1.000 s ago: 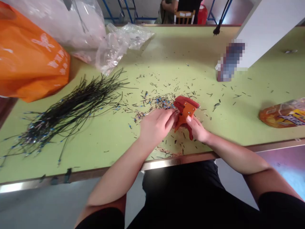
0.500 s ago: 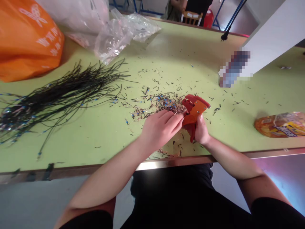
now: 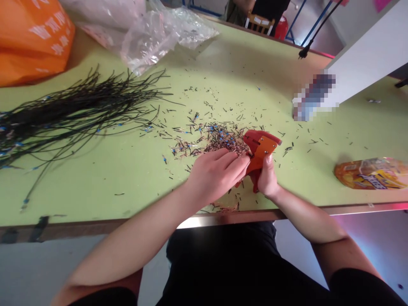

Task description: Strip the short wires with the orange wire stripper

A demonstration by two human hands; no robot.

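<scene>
My right hand [image 3: 268, 179] is closed around an orange-red wire stripper [image 3: 264, 146], its thumb lying against the tool's side. The stripper's head points up and its lower handle ends show beneath the hands. My left hand [image 3: 219, 172] presses against the left side of the tool, fingers curled together at its edge. Whatever sits between those fingertips is hidden behind the hand and the stripper. Just beyond the left hand lies a pile of black, copper and blue wire scraps [image 3: 221, 138] on the table.
A bundle of long black wires [image 3: 83, 100] lies on the green table [image 3: 127, 187] at left. Behind it are an orange bag [image 3: 32, 40] and clear plastic bags [image 3: 165, 36]. A yellow snack package [image 3: 369, 173] lies right; a white panel [image 3: 360, 55] rises behind. Another person sits across.
The gap in the wire stripper's head looks narrower, and its handle ends show differently below. Both hands stay at the tool. The whole view has shifted and tilted slightly.
</scene>
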